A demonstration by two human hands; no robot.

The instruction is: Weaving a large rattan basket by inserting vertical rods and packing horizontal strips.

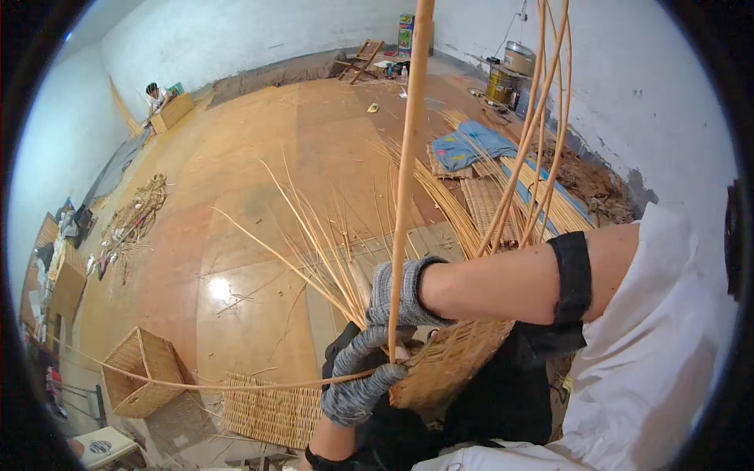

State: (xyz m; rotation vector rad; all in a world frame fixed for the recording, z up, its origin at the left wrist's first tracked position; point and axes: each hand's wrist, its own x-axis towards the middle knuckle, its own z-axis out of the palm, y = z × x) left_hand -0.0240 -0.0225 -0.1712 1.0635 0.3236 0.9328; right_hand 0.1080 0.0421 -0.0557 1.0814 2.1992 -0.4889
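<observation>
A half-woven wicker basket point(459, 361) rests on my lap against dark clothing. My left hand point(357, 385), in a grey knit glove, comes up from the lower edge. It is closed around a thin willow rod point(196, 385) that trails off to the left. A thick pale rod point(408, 157) stands upright and runs down across my right wrist to where the two hands meet. My right hand point(397, 294), also grey-gloved, reaches in from the right to the basket's rim. Its fingers are hidden behind the rod and my left hand. Loose stakes point(322, 243) fan up from the basket.
A finished square basket point(141, 373) and a woven mat point(271, 412) lie at lower left on the wooden floor. Willow bundles point(550, 204) and a blue cloth point(471, 145) line the right wall. Another person point(155, 96) sits far back left. Scraps point(133, 220) are heaped at left.
</observation>
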